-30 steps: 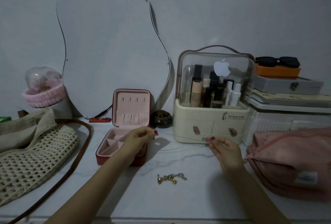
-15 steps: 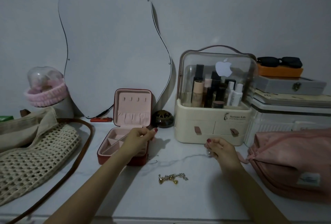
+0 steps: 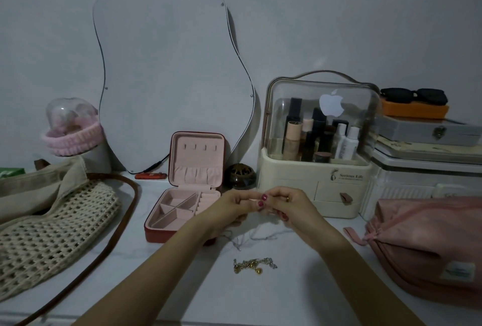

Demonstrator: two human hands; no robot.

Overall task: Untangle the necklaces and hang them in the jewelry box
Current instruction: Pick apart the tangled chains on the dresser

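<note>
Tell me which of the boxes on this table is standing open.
The small red jewelry box with the pink lining, left of the hands. Its lid is up, showing four empty hooks. The cosmetics box and the grey box are shut.

Cosmetics organiser (image 3: 313,182), cream, far right of centre — "Serious Life" printed on its front beside a small figure emblem, smaller line beneath unreadable; white apple-logo sticker (image 3: 331,103) on its clear lid. Pink pouch (image 3: 427,244), near right — sewn label (image 3: 459,270), text too small to read.
</note>
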